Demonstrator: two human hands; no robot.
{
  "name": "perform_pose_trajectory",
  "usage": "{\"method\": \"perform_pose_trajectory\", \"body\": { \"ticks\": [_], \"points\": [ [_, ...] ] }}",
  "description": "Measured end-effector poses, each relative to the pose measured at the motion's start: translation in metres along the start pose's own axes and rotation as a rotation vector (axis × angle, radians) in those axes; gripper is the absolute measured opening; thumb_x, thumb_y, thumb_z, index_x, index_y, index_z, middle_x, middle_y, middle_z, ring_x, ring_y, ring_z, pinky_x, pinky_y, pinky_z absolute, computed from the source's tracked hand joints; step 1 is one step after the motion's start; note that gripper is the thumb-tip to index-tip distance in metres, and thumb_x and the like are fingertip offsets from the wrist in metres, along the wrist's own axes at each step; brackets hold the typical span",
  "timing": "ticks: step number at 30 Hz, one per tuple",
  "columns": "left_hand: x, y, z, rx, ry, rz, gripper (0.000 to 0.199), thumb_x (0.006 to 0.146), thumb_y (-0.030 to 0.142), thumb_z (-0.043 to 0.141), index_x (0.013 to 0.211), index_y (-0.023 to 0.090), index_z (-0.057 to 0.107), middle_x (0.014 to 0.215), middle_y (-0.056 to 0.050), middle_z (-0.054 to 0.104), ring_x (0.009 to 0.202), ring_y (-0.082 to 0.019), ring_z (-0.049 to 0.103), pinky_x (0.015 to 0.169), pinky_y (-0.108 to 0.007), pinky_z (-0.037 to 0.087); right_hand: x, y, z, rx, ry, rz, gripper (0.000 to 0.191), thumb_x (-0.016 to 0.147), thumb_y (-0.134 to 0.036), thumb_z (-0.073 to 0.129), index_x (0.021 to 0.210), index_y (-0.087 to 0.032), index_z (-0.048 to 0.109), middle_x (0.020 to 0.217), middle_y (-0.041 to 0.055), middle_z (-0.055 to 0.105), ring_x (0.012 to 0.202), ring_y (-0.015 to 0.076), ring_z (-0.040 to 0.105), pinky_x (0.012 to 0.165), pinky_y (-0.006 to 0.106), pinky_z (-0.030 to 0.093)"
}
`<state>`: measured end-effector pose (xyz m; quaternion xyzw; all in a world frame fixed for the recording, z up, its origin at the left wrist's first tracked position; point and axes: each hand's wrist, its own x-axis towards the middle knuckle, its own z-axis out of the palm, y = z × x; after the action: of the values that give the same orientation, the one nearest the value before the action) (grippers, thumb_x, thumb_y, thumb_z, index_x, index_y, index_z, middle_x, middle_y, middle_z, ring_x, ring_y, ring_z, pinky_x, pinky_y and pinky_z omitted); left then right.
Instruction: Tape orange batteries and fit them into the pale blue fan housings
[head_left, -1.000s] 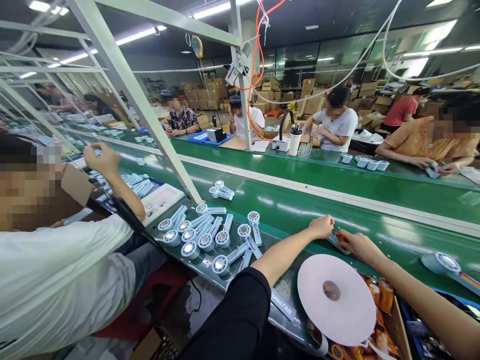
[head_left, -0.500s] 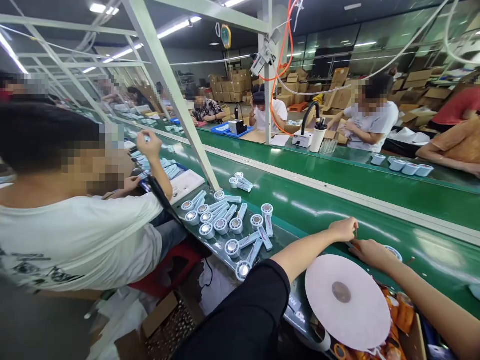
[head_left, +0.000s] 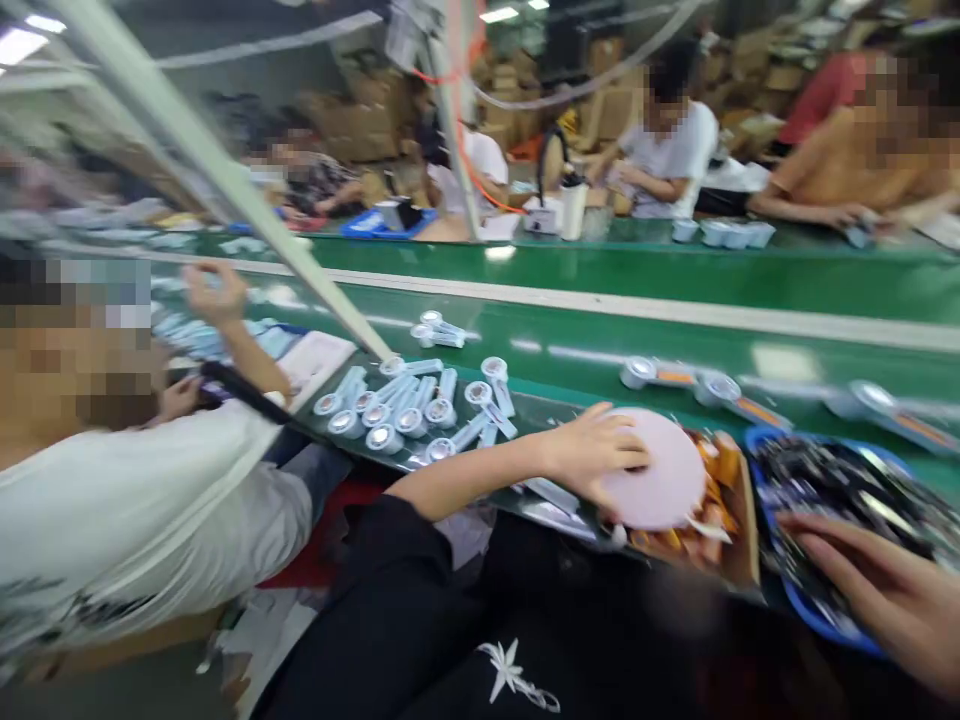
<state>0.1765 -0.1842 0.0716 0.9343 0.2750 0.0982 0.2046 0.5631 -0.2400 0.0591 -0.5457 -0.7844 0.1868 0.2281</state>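
Observation:
My left hand (head_left: 600, 455) rests on the left part of a round pale pink disc (head_left: 660, 480), its fingers spread over the surface. The disc lies on top of orange pieces (head_left: 724, 465) in a cardboard box (head_left: 748, 530). At the lower right, my right hand (head_left: 870, 580) is over the near part of a blue basket (head_left: 799, 600) full of dark, shiny parts (head_left: 847, 500). Its fingers are extended and slightly blurred, with nothing visible held between them.
Light blue handled devices (head_left: 411, 420) cover the bench to the left. More devices (head_left: 720, 388) lie on the green conveyor (head_left: 525, 350). A slanted metal post (head_left: 300, 260) rises at left, beside a seated person in white (head_left: 150, 510). Other people sit across the conveyor.
The view has swung right and down. My hands, earlier close together over the conveyor edge, have parted: the left onto the disc, the right to the blue basket, which has come into view.

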Motion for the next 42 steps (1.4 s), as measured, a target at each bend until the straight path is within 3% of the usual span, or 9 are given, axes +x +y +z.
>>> {"method": "perform_pose_trajectory", "body": {
  "ticks": [6,12,18,25,28,30,34,38,42],
  "points": [
    [-0.047,0.012,0.040,0.110,0.062,-0.214,0.082,0.078,0.041,0.086,0.151,0.022,0.053,0.149,-0.015,0.059,0.143,-0.040,0.044,0.122,-0.060,0.035,-0.035,-0.049,0.042,0.450,0.235,0.209,0.040,0.095,-0.059,0.067,0.109,-0.023,0.078,0.101,0.0092,0.081,0.086,0.0277,0.077,0.082,0.043,0.065],
    [-0.070,0.037,0.052,0.111,0.320,-0.191,0.084,0.076,0.042,0.089,0.148,0.022,0.052,0.144,-0.013,0.062,0.139,-0.039,0.041,0.120,-0.060,0.038,-0.041,-0.082,0.061,0.721,0.232,0.071,0.050,0.091,-0.050,0.079,0.133,-0.024,0.067,0.108,0.0075,0.076,0.079,0.0193,0.071,0.066,0.032,0.061],
    [-0.090,0.057,0.054,0.074,0.253,-0.256,0.085,0.072,0.038,0.092,0.148,0.028,0.053,0.142,-0.010,0.065,0.137,-0.038,0.042,0.118,-0.059,0.042,-0.031,-0.100,0.042,0.536,0.293,-0.108,0.020,0.099,-0.040,0.069,0.089,-0.026,0.078,0.086,0.0039,0.076,0.080,0.0215,0.071,0.078,0.037,0.058],
    [-0.109,0.076,0.062,0.045,0.177,-0.172,0.066,0.083,0.036,0.083,0.144,0.032,0.059,0.138,-0.008,0.068,0.131,-0.035,0.048,0.115,-0.057,0.044,0.007,-0.095,0.017,0.757,0.012,0.013,0.043,0.086,-0.061,0.080,0.105,-0.023,0.083,0.083,0.0044,0.077,0.071,0.0209,0.069,0.071,0.036,0.058],
    [-0.122,0.076,0.069,0.034,0.231,-0.229,0.064,0.082,0.032,0.081,0.142,0.031,0.060,0.135,-0.008,0.069,0.128,-0.035,0.051,0.113,-0.056,0.045,0.019,-0.076,0.019,0.881,0.208,0.126,0.059,0.091,-0.069,0.070,0.124,-0.020,0.077,0.078,0.0021,0.071,0.063,0.0156,0.062,0.063,0.031,0.055],
    [-0.134,0.072,0.075,0.040,0.343,-0.297,0.069,0.079,0.033,0.084,0.143,0.029,0.057,0.134,-0.009,0.068,0.127,-0.035,0.050,0.112,-0.056,0.045,0.018,-0.066,0.031,0.733,0.229,0.130,0.056,0.092,-0.066,0.071,0.124,-0.021,0.075,0.081,0.0019,0.070,0.066,0.0164,0.063,0.066,0.031,0.056],
    [-0.151,0.064,0.086,0.054,0.508,-0.410,0.079,0.075,0.031,0.087,0.145,0.026,0.051,0.135,-0.011,0.066,0.125,-0.035,0.048,0.111,-0.055,0.046,0.002,-0.064,0.079,0.200,0.002,0.015,0.041,0.091,-0.046,0.077,0.124,-0.022,0.075,0.104,0.0083,0.071,0.095,0.0276,0.069,0.092,0.044,0.059],
    [-0.154,0.063,0.092,0.027,0.497,-0.499,0.080,0.074,0.032,0.088,0.145,0.027,0.051,0.137,-0.011,0.064,0.128,-0.035,0.047,0.113,-0.056,0.045,-0.001,-0.066,0.103,0.141,0.138,-0.030,0.030,0.100,-0.033,0.059,0.122,-0.019,0.075,0.110,0.0126,0.064,0.105,0.0300,0.066,0.101,0.049,0.057],
    [-0.151,0.063,0.090,0.026,0.495,-0.515,0.080,0.074,0.033,0.087,0.145,0.027,0.051,0.138,-0.011,0.065,0.130,-0.036,0.047,0.114,-0.057,0.043,0.008,-0.068,0.083,0.407,0.348,0.025,0.033,0.101,-0.048,0.061,0.118,-0.023,0.074,0.112,0.0102,0.061,0.098,0.0256,0.064,0.094,0.044,0.059]
  ]
}}
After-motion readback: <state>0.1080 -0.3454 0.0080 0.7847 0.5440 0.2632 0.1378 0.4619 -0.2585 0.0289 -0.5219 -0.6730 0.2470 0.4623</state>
